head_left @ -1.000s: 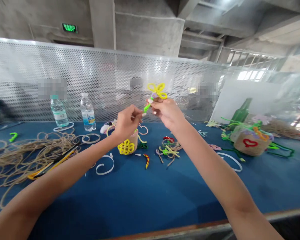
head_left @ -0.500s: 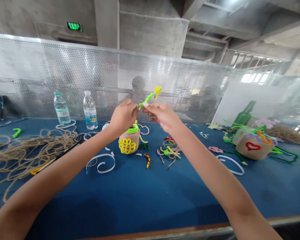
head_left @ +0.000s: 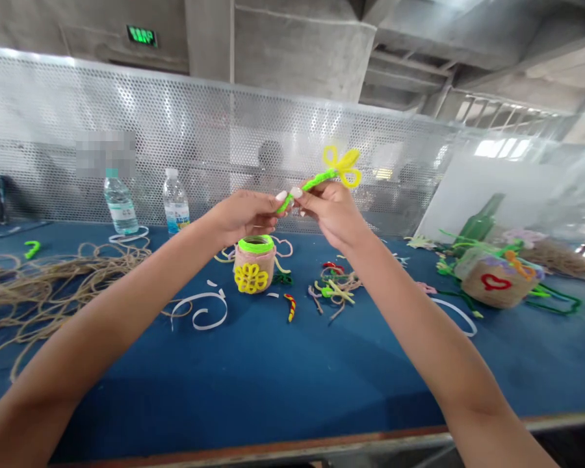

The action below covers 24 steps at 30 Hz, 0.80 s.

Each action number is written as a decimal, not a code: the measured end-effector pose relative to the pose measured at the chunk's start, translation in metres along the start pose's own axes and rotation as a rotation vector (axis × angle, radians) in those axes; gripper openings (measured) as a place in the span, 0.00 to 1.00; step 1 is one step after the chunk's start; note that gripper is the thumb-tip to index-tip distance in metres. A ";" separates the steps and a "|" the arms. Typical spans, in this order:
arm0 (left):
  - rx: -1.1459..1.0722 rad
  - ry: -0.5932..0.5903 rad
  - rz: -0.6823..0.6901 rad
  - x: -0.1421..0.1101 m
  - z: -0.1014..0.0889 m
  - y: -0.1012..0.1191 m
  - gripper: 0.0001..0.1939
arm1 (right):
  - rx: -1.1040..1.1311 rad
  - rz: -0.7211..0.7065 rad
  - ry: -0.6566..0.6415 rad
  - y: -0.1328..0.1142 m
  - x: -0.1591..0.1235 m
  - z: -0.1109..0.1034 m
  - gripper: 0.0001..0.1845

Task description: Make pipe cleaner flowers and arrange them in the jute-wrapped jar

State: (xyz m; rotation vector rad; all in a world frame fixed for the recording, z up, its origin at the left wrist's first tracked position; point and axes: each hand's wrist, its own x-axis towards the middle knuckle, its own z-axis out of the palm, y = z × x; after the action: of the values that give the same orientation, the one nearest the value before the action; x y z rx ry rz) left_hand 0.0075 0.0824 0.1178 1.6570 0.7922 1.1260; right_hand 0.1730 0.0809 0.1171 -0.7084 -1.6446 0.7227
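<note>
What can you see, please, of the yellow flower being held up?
The yellow flower shows at least three looped petals on a bright green stem, which looks wrapped in fuzzy pipe cleaner. It is held in the air over the blue table, slanting, with the petals at its upper right end. The left hand pinches the stem's lower end; the right hand holds it nearer the petals.

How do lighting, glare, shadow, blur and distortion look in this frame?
Head view: glare streaks the perforated screen; head view: soft shadows darken the blue table near its front edge; head view: the far right background looks stretched and smeared; head view: a pixelated block sits above the teal-capped bottle, while the yellow flower is fairly clear.
</note>
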 end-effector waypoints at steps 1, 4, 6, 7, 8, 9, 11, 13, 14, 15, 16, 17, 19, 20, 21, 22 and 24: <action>-0.050 -0.073 -0.047 -0.001 -0.001 0.002 0.12 | -0.007 -0.019 -0.034 -0.002 0.000 -0.003 0.16; 0.006 -0.066 0.068 -0.003 0.000 0.001 0.12 | 0.009 -0.025 -0.026 -0.004 -0.001 -0.007 0.16; 0.176 0.088 0.309 -0.005 0.002 -0.002 0.09 | 0.023 0.019 0.019 -0.003 -0.001 -0.005 0.17; 0.280 0.172 0.441 -0.006 0.003 -0.004 0.07 | 0.023 0.057 0.018 -0.003 -0.002 -0.003 0.18; 0.385 0.251 0.559 -0.007 0.003 -0.006 0.05 | 0.022 0.098 0.001 -0.002 -0.002 -0.001 0.19; 0.485 0.317 0.651 -0.008 0.004 -0.007 0.04 | 0.022 0.135 -0.020 -0.003 -0.003 0.002 0.20; 0.651 0.393 0.749 -0.010 0.005 -0.010 0.05 | 0.030 0.170 -0.040 -0.004 -0.006 0.006 0.21; 0.760 0.393 0.778 -0.012 0.006 -0.011 0.07 | 0.041 0.165 -0.027 -0.007 -0.008 0.009 0.21; 0.795 0.373 0.786 -0.012 0.006 -0.012 0.07 | 0.043 0.164 -0.018 -0.009 -0.008 0.009 0.21; 0.816 0.349 0.793 -0.012 0.007 -0.013 0.08 | 0.043 0.170 -0.012 -0.010 -0.008 0.009 0.21; 0.821 0.328 0.801 -0.011 0.007 -0.014 0.08 | 0.044 0.180 -0.009 -0.011 -0.008 0.008 0.20; 0.811 0.308 0.806 -0.010 0.006 -0.015 0.08 | 0.047 0.193 -0.009 -0.011 -0.008 0.007 0.20; 0.757 0.280 0.808 -0.006 0.005 -0.017 0.10 | 0.050 0.207 -0.013 -0.011 -0.007 0.006 0.19; 0.718 0.269 0.799 -0.005 0.004 -0.017 0.11 | 0.043 0.203 -0.019 -0.010 -0.006 0.005 0.18; 0.681 0.253 0.784 -0.003 0.003 -0.016 0.11 | 0.028 0.191 -0.022 -0.010 -0.006 0.004 0.18; 0.652 0.231 0.769 -0.002 0.002 -0.015 0.10 | 0.005 0.174 -0.022 -0.009 -0.006 0.003 0.19; 0.637 0.171 0.755 -0.001 -0.001 -0.010 0.09 | -0.050 0.129 -0.015 -0.010 -0.006 0.003 0.20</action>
State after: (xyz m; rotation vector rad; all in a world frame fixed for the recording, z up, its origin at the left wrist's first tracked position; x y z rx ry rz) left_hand 0.0062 0.0851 0.1080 2.5454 0.6793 1.6544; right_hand 0.1707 0.0699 0.1207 -0.8532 -1.6469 0.7827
